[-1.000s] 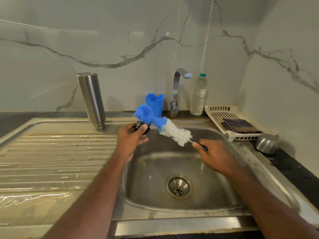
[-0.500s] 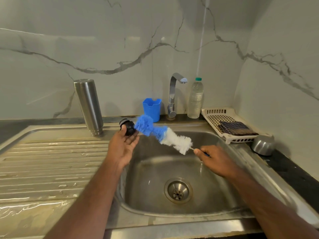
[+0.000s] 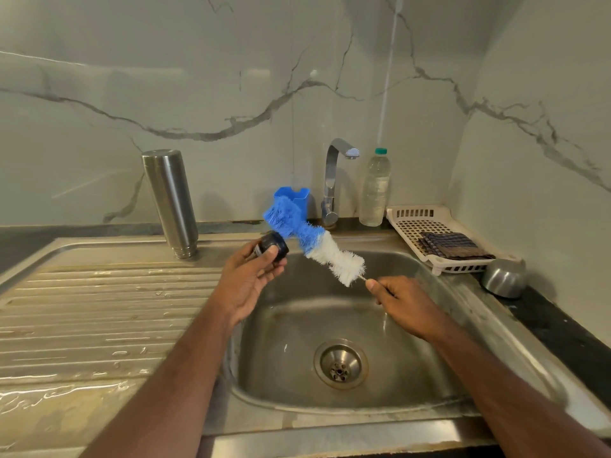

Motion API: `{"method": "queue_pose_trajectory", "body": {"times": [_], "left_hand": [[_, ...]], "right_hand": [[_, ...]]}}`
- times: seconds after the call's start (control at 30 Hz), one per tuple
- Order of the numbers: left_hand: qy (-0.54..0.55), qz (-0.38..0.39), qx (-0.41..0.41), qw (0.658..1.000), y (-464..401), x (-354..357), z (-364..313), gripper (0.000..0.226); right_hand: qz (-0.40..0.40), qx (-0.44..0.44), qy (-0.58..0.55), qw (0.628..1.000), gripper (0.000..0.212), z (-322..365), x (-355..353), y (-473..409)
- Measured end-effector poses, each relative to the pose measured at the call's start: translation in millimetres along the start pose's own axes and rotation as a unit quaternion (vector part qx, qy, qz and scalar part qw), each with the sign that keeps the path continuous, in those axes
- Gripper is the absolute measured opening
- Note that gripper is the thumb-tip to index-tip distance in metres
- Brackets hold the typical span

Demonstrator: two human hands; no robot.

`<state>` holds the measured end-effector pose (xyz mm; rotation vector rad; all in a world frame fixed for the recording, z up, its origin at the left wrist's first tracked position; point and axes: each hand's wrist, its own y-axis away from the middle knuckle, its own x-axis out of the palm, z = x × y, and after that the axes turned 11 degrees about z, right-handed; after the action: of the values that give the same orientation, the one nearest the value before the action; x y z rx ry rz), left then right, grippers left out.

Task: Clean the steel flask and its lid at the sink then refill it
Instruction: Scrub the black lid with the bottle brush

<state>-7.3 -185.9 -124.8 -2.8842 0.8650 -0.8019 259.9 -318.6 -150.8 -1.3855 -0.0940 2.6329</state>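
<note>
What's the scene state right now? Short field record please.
left hand: holds dark lid
right hand: grips bottle brush by its handle
brush: blue tip beside lid, above sink basin
steel flask: inverted on drainboard, untouched
tap: no water seen running

Both forearms reach forward, bare. The left hand (image 3: 246,285) is raised palm-up with its fingers curled in a grip; the right hand (image 3: 405,302) sits lower, its fingers pinching.
</note>
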Motion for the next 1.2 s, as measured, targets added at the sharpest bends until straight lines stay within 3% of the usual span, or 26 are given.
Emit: {"method": "queue_pose_trajectory", "body": {"times": [0.13, 0.3, 0.47, 0.6, 0.7, 0.8, 0.9, 1.07, 1.2], "left_hand": [[0.101, -0.034, 0.047, 0.993, -4, -5, -4, 0.053], [-0.013, -0.019, -0.005, 1.000, -1, 5, 4, 0.057], [-0.004, -0.115, 0.034, 0.993, -6, 2, 5, 0.035], [0.063, -0.063, 0.000, 0.996, -6, 2, 5, 0.037], [0.070, -0.079, 0.016, 0.994, -8, -5, 1, 0.034], [0.028, -0.095, 0.024, 0.995, -12, -15, 4, 0.033], [-0.048, -0.059, 0.023, 0.997, -11, -7, 14, 0.033], [-0.009, -0.131, 0.069, 0.989, -10, -15, 4, 0.033], [-0.078, -0.062, 0.042, 0.994, -8, -7, 12, 0.032]], "right_hand": [[0.018, 0.004, -0.026, 1.000, 0.054, -6, -5, 4], [0.009, -0.008, -0.004, 1.000, 0.055, 4, 3, -1], [0.020, 0.014, -0.008, 1.000, 0.053, -8, -5, 5], [0.018, 0.009, 0.004, 1.000, 0.054, 1, 2, -1], [0.028, 0.009, -0.016, 0.999, 0.053, -8, -7, 4], [0.034, 0.006, -0.021, 0.999, 0.053, -9, -9, 7], [0.019, 0.004, -0.015, 1.000, 0.055, 1, -2, 2], [0.036, 0.003, -0.053, 0.998, 0.054, -14, -10, 8], [0.019, -0.001, -0.031, 0.999, 0.057, -1, 0, 1]]}}
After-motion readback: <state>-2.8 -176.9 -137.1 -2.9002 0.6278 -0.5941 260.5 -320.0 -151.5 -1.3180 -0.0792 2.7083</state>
